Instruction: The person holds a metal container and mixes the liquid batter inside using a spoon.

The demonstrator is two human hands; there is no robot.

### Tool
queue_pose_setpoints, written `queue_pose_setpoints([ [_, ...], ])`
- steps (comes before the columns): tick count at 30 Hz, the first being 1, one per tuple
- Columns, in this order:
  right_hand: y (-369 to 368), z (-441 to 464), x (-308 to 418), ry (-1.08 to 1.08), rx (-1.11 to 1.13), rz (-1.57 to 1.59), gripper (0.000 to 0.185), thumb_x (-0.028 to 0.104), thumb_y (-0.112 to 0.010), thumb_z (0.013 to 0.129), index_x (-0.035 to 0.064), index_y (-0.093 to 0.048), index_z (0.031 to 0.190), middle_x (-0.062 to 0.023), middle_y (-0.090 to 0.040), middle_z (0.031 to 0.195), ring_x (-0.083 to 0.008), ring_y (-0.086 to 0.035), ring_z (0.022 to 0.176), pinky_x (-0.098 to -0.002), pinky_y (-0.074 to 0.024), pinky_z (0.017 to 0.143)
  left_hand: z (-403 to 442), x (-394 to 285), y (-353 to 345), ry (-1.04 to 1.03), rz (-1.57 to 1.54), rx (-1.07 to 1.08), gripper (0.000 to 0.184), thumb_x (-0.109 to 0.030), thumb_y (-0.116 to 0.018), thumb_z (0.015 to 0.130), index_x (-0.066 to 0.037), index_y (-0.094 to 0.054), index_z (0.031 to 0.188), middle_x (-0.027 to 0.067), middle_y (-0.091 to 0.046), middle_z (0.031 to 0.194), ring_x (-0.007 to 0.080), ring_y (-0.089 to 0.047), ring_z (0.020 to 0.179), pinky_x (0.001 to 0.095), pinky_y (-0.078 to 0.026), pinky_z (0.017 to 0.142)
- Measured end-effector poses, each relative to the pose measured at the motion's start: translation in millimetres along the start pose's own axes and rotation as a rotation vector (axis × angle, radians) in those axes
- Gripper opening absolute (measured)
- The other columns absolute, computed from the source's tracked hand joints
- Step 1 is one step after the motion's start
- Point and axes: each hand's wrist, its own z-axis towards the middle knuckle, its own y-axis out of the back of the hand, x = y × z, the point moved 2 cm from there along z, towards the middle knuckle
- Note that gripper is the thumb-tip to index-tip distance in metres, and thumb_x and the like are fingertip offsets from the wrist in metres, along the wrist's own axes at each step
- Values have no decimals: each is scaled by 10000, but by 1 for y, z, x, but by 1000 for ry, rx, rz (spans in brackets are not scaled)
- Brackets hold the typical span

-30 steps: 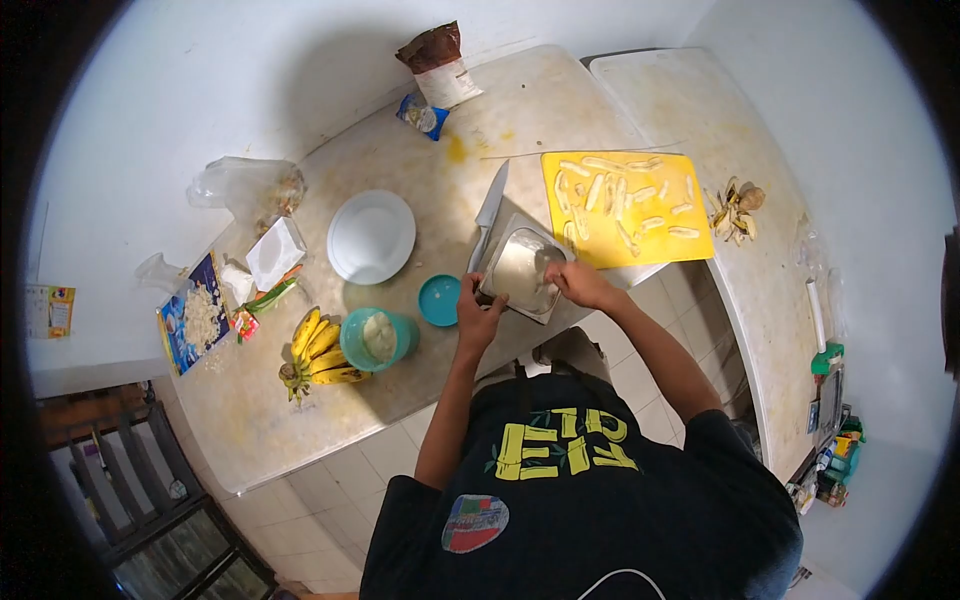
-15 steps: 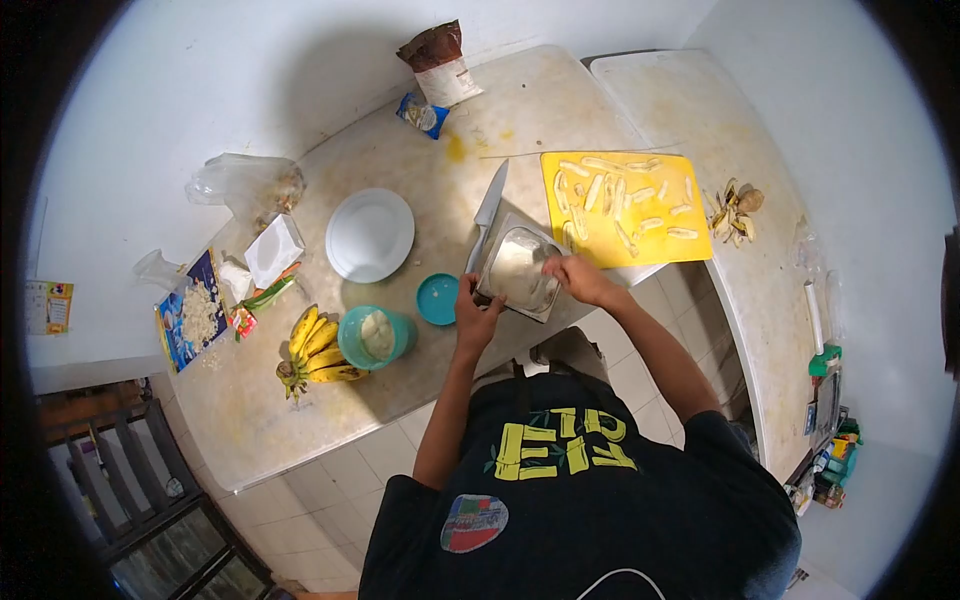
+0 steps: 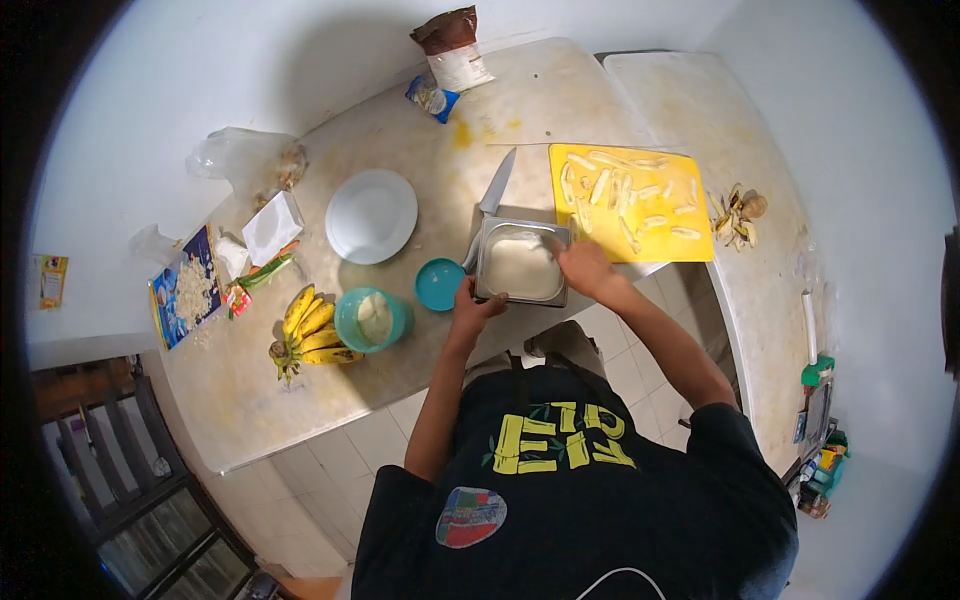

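Note:
A square metal container (image 3: 572,292) holding a pale, creamy liquid (image 3: 520,268) sits near the counter's front edge. My left hand (image 3: 474,310) grips its lower left corner, thumb on the rim. At the container's right rim, my right hand (image 3: 588,268) is closed, with its fingertips reaching just over the edge; what they hold, if anything, is hidden. A large knife (image 3: 498,184) lies just behind, its handle partly hidden by the container. To the right, banana slices (image 3: 620,190) are spread on a yellow cutting board (image 3: 680,248). A turquoise lid (image 3: 438,285) rests beside my left hand.
A turquoise tub (image 3: 398,325) with pale contents stands left, beside a bunch of bananas (image 3: 318,328). Behind are a white plate (image 3: 371,215) and a brown-and-white bag (image 3: 455,55). Banana peels (image 3: 738,218) lie beyond the board. The counter's front edge (image 3: 330,425) is near my body.
The container has gone from tilted to nearly level and squarer to me. My right hand has shifted from over its inside to its right rim. My left hand stays at the corner.

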Motion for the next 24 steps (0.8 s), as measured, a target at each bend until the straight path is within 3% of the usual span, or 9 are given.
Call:
queue_pose_setpoints([
  [4, 9, -1, 18, 200, 148, 64, 301, 82, -606, 846, 36, -612, 1144, -171, -717, 827, -356, -714, 830, -495, -551, 655, -2, 8, -5, -12, -39, -22, 473, -81, -841, 798, 9, -495, 1108, 100, -624, 1017, 182, -675, 865, 338, -634, 730],
  [7, -11, 13, 26, 202, -75, 126, 250, 96, -594, 862, 55, -605, 1108, -194, -690, 760, -397, -694, 717, -502, -550, 645, -5, 14, -10, -1, 50, -11, 455, -81, -839, 800, 17, -495, 1082, 104, -627, 995, 186, -686, 828, 328, -632, 686],
  [13, 0, 11, 6, -100, -55, 55, 273, 84, -612, 846, 22, -619, 1112, -199, -688, 756, -389, -702, 728, -510, -553, 641, -9, 33, -7, 32, 69, 11, 392, -74, -819, 821, 26, -497, 1021, 125, -628, 1002, 184, -684, 771, 304, -626, 628],
  [16, 0, -15, 12, 0, 34, 11, 254, 78, -592, 857, 29, -624, 1104, -177, -693, 751, -368, -709, 730, -487, -556, 627, -10, 31, -6, 35, 64, -7, 367, -71, -824, 816, 28, -539, 1025, 122, -645, 990, 170, -674, 728, 306, -618, 635],
  [19, -19, -16, 41, 40, -16, 128, 229, 127, -614, 846, 74, -614, 1069, -180, -678, 707, -382, -694, 686, -498, -538, 609, -7, 26, -11, -15, 126, 47, 369, -87, -845, 796, 23, -595, 1044, 104, -676, 925, 144, -661, 690, 298, -583, 605],
  [22, -25, 10, 44, -58, -188, 124, 205, 124, -613, 842, 74, -632, 1040, -186, -678, 711, -388, -690, 681, -515, -533, 614, -6, 30, -14, 31, 210, 91, 388, -103, -861, 779, 20, -635, 1069, 85, -699, 867, 123, -656, 686, 290, -544, 588],
  [24, -20, 19, 26, -153, -155, 97, 186, 102, -604, 847, 70, -644, 1026, -189, -690, 743, -379, -704, 727, -503, -544, 623, -4, 39, -14, 66, 212, 85, 400, -112, -865, 774, 20, -636, 1074, 79, -703, 845, 119, -653, 676, 285, -532, 584],
])
